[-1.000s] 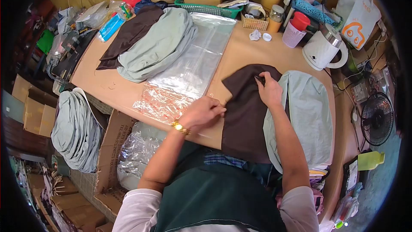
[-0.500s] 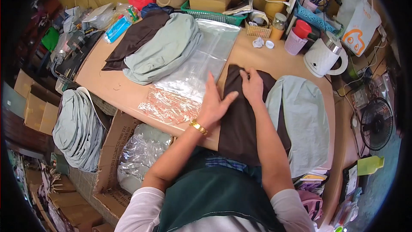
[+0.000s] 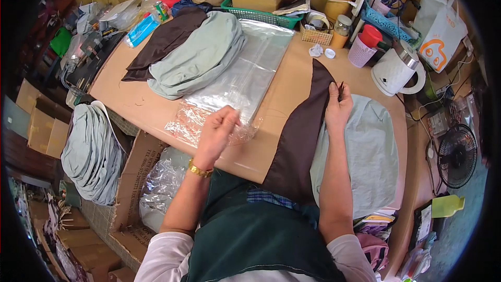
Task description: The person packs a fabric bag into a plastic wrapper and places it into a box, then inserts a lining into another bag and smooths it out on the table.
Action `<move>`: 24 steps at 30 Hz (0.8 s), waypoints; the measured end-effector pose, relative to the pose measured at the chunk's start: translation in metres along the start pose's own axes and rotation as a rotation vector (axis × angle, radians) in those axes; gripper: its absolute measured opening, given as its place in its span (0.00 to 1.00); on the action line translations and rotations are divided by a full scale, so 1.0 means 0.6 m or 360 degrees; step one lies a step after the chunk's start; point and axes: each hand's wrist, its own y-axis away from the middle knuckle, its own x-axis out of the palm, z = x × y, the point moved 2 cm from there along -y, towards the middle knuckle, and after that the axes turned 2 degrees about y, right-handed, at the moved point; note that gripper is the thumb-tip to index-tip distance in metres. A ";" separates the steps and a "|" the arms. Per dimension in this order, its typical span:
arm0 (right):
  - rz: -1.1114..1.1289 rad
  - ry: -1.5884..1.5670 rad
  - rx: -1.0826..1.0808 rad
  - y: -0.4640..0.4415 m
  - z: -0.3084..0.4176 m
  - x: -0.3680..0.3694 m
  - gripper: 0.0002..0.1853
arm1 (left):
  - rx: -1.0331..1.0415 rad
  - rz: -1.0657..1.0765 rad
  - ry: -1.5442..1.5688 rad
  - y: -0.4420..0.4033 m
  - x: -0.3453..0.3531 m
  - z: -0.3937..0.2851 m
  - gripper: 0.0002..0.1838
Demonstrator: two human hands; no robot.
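Observation:
My right hand [image 3: 338, 105] pinches a small dark pointed tool at the upper right edge of a dark brown cloth [image 3: 302, 130]. That cloth lies in a narrow slanting strip beside a pale green cloth [image 3: 368, 151]. My left hand [image 3: 222, 128], with a gold bracelet at the wrist, is closed above the near end of the clear plastic sheets [image 3: 250, 68]; whether anything thin is between its fingers is too small to tell. Another pale green cloth [image 3: 198, 55] and a brown cloth [image 3: 169, 39] rest at the table's back left.
A white kettle [image 3: 391, 73], a lilac cup [image 3: 361, 52] and a small basket [image 3: 315, 34] stand at the back right. An open carton [image 3: 125, 193] with plastic is below the table's left front edge. A black fan [image 3: 457, 155] is at the far right.
The brown cloth has gone from a wide piece to a narrow strip, its tip farther back. My right hand has moved right; my left hand has moved left and its fingers have closed.

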 end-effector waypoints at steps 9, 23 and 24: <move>-0.0005 0.0034 -0.0038 -0.001 0.001 -0.013 0.12 | 0.0176 -0.1090 0.1238 -0.033 -0.192 0.049 0.16; 0.0089 0.0005 -0.0131 0.007 0.009 0.002 0.13 | -0.0238 0.0290 0.0309 -0.034 0.128 0.044 0.09; 0.0113 -0.0012 -0.0128 0.007 0.009 0.002 0.12 | -0.0291 0.0278 0.0375 -0.032 0.117 0.043 0.08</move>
